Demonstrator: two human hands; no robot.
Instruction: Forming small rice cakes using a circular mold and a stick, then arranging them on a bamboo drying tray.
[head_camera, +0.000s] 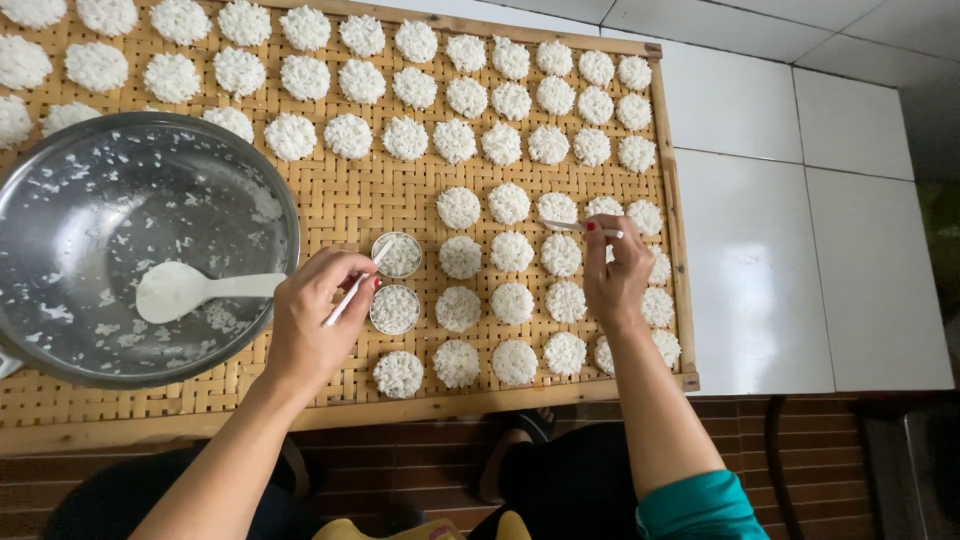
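You are packing rice into the upper small round metal ring mould (397, 255) with the white stick pinched in your left hand (318, 318), while your right hand (615, 272) grips another thin white stick (575, 227); next, I judge, comes lifting the ring cleanly off the woven bamboo tray (345, 200).

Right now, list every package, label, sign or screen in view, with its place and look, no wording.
None in view: no package, label, sign or screen.
Only rice cakes in rows on a woven bamboo tray, a steel bowl holding a white rice paddle, two round ring moulds, and white tiles.
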